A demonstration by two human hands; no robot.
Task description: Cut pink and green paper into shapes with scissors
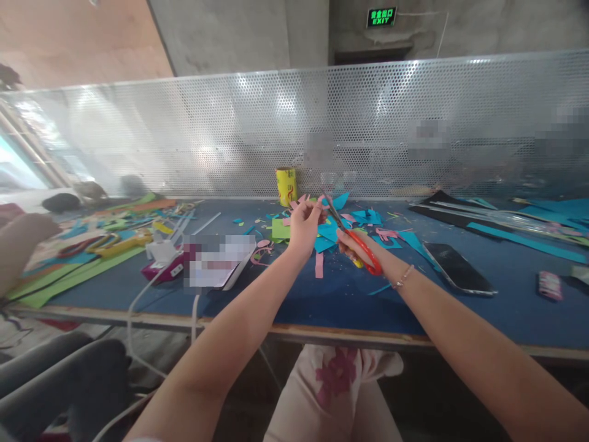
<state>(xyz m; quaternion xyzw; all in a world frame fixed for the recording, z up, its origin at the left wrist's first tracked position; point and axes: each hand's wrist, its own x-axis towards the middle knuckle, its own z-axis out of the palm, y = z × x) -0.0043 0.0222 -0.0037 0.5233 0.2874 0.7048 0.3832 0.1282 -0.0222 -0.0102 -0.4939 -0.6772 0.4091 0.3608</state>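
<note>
My left hand (304, 226) is raised over the blue table (331, 294) and pinches a small piece of pink paper (317, 202) at its fingertips. My right hand (356, 244) grips red-handled scissors (352, 234), whose blades point up and left toward the pink paper. Scraps of pink, teal and green paper (329, 232) lie on the table under and around both hands.
A yellow can (286, 186) stands at the back by the perforated metal screen (322, 123). A black phone (458, 269) lies at right, a small pink item (550, 285) further right. White chargers and cables (162, 250) sit at left, with coloured paper strips (69, 273). Another person's arm (21, 242) shows at far left.
</note>
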